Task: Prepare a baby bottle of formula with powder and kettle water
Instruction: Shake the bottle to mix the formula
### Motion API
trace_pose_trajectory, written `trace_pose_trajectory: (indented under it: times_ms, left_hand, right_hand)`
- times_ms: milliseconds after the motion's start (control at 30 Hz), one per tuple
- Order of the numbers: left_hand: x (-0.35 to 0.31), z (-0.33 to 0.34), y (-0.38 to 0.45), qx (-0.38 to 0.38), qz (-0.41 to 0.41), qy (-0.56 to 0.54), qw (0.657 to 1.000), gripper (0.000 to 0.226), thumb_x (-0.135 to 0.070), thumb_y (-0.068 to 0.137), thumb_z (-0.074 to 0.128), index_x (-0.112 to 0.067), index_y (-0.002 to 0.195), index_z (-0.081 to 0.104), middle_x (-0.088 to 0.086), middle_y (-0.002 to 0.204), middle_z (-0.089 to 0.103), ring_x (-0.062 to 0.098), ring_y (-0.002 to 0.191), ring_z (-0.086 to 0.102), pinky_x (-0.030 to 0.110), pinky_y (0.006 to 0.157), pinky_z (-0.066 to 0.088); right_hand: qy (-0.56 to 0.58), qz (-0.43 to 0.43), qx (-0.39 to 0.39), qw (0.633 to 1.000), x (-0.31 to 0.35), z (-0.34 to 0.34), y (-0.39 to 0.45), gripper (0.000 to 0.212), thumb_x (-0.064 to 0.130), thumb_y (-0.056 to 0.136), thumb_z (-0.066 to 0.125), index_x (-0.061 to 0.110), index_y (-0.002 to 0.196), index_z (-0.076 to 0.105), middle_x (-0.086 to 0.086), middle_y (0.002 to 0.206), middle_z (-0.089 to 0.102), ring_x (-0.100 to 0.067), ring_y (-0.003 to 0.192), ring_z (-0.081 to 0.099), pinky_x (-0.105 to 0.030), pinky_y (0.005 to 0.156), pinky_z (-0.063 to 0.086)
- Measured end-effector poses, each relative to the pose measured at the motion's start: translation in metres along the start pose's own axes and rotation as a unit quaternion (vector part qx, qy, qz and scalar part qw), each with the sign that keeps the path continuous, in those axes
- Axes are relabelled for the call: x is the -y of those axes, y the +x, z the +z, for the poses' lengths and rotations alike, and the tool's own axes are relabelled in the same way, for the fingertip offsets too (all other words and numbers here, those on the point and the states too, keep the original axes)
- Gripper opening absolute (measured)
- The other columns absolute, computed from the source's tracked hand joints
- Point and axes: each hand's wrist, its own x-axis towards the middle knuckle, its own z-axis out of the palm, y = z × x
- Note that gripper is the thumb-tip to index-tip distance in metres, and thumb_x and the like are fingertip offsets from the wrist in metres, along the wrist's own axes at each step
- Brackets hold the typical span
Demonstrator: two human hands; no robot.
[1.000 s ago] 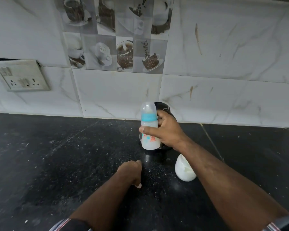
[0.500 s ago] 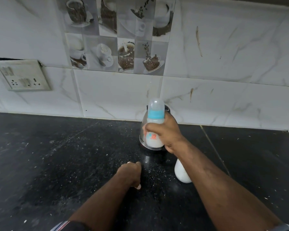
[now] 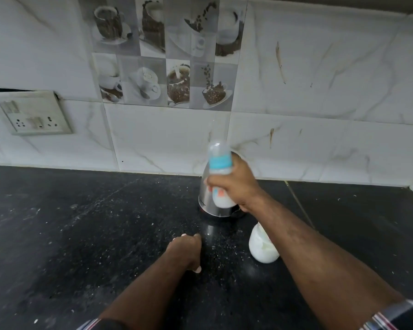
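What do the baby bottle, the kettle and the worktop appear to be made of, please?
Baby bottle: looks like translucent plastic with a matte, milky body, a clear domed cap and a turquoise collar.
Kettle: seemingly polished stainless steel, since its side mirrors the surroundings.
Worktop: probably polished black granite, dark and speckled with a soft sheen, though the white flecks may partly be spilled powder.

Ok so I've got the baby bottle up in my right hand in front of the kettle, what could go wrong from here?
1. The right hand grips the baby bottle in the air, and it looks blurred, as if moving; a loose cap could leak milky formula.
2. The steel kettle stands right behind the bottle, so a wide swing might knock it.
3. The white jar sits under the right forearm; lowering the arm could tip it. The left hand holds nothing.
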Motion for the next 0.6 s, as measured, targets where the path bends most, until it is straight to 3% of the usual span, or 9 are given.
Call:
trace_pose_trajectory:
  times_ms: [100, 200, 300, 367, 433, 533, 600]
  left_hand:
    - [0.001, 0.001, 0.001, -0.001, 0.006, -0.002, 1.000, 0.089, -0.033, 0.083, 0.085, -0.011, 0.153, 0.036, 0.016, 0.153, 0.051, 0.037, 0.144, 0.046, 0.050, 0.116, 0.044]
    - [0.002, 0.002, 0.000, -0.001, 0.004, 0.002, 1.000, 0.088, -0.034, 0.083, 0.085, -0.011, 0.153, 0.037, 0.015, 0.153, 0.052, 0.036, 0.145, 0.045, 0.050, 0.116, 0.044]
    - [0.000, 0.001, 0.001, 0.003, 0.004, -0.001, 1.000, 0.088, -0.033, 0.083, 0.085, -0.011, 0.153, 0.036, 0.015, 0.153, 0.051, 0.037, 0.144, 0.046, 0.050, 0.115, 0.045]
    - [0.000, 0.001, 0.000, 0.007, 0.001, -0.003, 1.000, 0.089, -0.033, 0.083, 0.085, -0.011, 0.154, 0.035, 0.016, 0.154, 0.050, 0.037, 0.145, 0.045, 0.050, 0.115, 0.045]
    - [0.000, 0.000, 0.000, 0.005, 0.002, 0.002, 1.000, 0.087, -0.033, 0.083, 0.085, -0.011, 0.152, 0.036, 0.015, 0.152, 0.052, 0.036, 0.145, 0.046, 0.050, 0.114, 0.045]
    - [0.000, 0.001, 0.003, 0.008, 0.003, 0.002, 1.000, 0.087, -0.032, 0.083, 0.085, -0.010, 0.152, 0.036, 0.016, 0.153, 0.051, 0.037, 0.146, 0.044, 0.051, 0.115, 0.044]
    - [0.001, 0.002, 0.002, 0.006, 0.003, 0.001, 1.000, 0.087, -0.033, 0.083, 0.084, -0.010, 0.152, 0.036, 0.016, 0.153, 0.051, 0.036, 0.148, 0.043, 0.050, 0.116, 0.043]
  right_hand:
    - [0.029, -0.046, -0.089, 0.995, 0.005, -0.011, 0.011, 0.033, 0.003, 0.058, 0.077, 0.012, 0.086, 0.060, -0.005, 0.065, 0.065, -0.021, 0.052, 0.064, -0.033, 0.053, 0.054]
    - [-0.035, -0.028, -0.028, 0.999, 0.005, -0.008, 0.005, 0.033, 0.009, 0.056, 0.080, 0.018, 0.081, 0.062, 0.005, 0.063, 0.065, -0.012, 0.054, 0.064, -0.032, 0.056, 0.054]
    - [0.011, -0.059, -0.097, 0.993, 0.009, -0.014, 0.011, 0.031, -0.005, 0.064, 0.079, 0.019, 0.079, 0.064, 0.000, 0.061, 0.066, -0.018, 0.050, 0.065, -0.033, 0.053, 0.055]
    - [-0.002, -0.064, -0.094, 0.994, 0.007, -0.014, 0.009, 0.031, 0.001, 0.060, 0.078, 0.016, 0.082, 0.062, 0.000, 0.061, 0.064, -0.018, 0.050, 0.063, -0.032, 0.053, 0.054]
    - [-0.041, -0.042, -0.040, 0.997, 0.005, -0.007, 0.005, 0.037, 0.010, 0.053, 0.079, 0.016, 0.085, 0.062, 0.006, 0.064, 0.065, -0.012, 0.055, 0.062, -0.031, 0.057, 0.052]
    - [0.019, -0.072, -0.103, 0.992, 0.009, -0.011, 0.012, 0.035, 0.004, 0.058, 0.077, 0.017, 0.085, 0.060, 0.002, 0.062, 0.067, -0.017, 0.051, 0.064, -0.031, 0.051, 0.054]
    - [0.014, -0.080, -0.093, 0.992, 0.009, -0.010, 0.010, 0.034, 0.005, 0.058, 0.077, 0.017, 0.085, 0.060, 0.001, 0.063, 0.068, -0.018, 0.052, 0.065, -0.032, 0.051, 0.055]
